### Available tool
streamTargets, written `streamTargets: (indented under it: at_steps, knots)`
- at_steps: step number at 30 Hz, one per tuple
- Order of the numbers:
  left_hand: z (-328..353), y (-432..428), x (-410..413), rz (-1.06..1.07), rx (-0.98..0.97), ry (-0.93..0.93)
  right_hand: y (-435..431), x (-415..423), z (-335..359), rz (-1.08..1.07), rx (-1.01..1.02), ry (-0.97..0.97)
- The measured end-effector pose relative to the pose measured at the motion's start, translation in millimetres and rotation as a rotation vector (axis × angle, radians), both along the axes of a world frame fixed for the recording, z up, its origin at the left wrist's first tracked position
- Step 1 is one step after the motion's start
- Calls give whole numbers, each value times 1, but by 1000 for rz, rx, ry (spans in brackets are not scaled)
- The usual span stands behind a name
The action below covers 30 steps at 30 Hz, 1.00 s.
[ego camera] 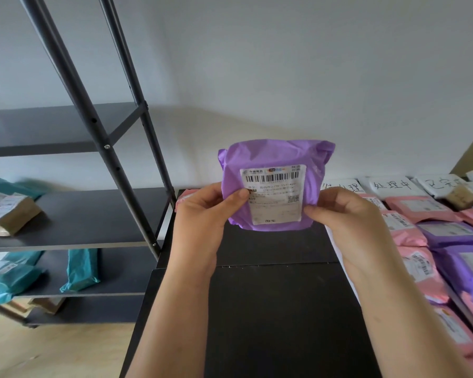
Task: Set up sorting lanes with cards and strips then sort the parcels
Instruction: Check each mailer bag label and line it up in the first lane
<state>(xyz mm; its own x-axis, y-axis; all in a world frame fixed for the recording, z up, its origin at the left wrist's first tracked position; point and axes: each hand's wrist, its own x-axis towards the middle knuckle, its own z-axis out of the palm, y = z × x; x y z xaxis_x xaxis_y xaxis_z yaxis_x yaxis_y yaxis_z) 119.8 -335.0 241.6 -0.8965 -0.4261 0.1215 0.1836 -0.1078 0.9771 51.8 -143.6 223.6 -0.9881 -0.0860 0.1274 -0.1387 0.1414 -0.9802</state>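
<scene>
Item held: one purple plastic mailer parcel, crumpled at its top, with a white printed shipping label facing the camera. It is held up in the air above the far part of the black worktop, clear of its surface.

Left hand: the thumb is pressed onto the label's left edge and the parcel is pinched there; the remaining fingers are hidden behind it.
Right hand: the parcel's lower right side is pinched under the thumb; the other fingers are likewise hidden.

Hard to make out: a barcode and a square code are seen on the label, but the fine print is too small to read.

Along the worktop's far edge, right side: white handwritten cards are laid in a row; the first is partly covered by the parcel and the right hand, and the last is blurred. Below them, pink mailer parcels and further purple parcels are laid in rows, cut off at the right edge. One more pink parcel at the far left corner is mostly hidden by the left hand.

Room: a dark grey metal shelving unit is placed left of the worktop, carrying teal mailers and a brown cardboard parcel. A white wall and pale wooden floor are seen.
</scene>
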Motion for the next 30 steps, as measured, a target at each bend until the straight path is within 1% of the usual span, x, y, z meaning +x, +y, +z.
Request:
streamTargets:
  at_steps: [3,6,7,10,12,15,16,18,23,28,30]
  knots:
    - [2,2,4,0,-25,24,1,2,0,1,-4,17]
    - [2,6,8,29,-43,10,1,6,0,-6,-25,40]
    - [1,8,9,65,-89,-11,2,8,0,-21,-24,57]
    - [-9,13,11,199,-335,-120,9,14,-2,-113,47,169]
    - [-18,21,13,201,-419,-190,15,19,-6,-128,122,269]
    - [-34,38,16,142,-550,-283,25,28,-15,-72,335,407]
    - [-39,44,16,116,-567,-305,29,30,-18,-49,400,433]
    - [-46,58,16,60,-592,-328,37,38,-25,-20,484,426]
    - [-50,84,12,-76,-674,-323,66,54,-35,-112,513,408]
    - [-54,111,11,-274,-753,-295,91,75,-47,-306,527,387]
    - [-57,118,13,-326,-765,-289,98,89,-54,-377,501,368]
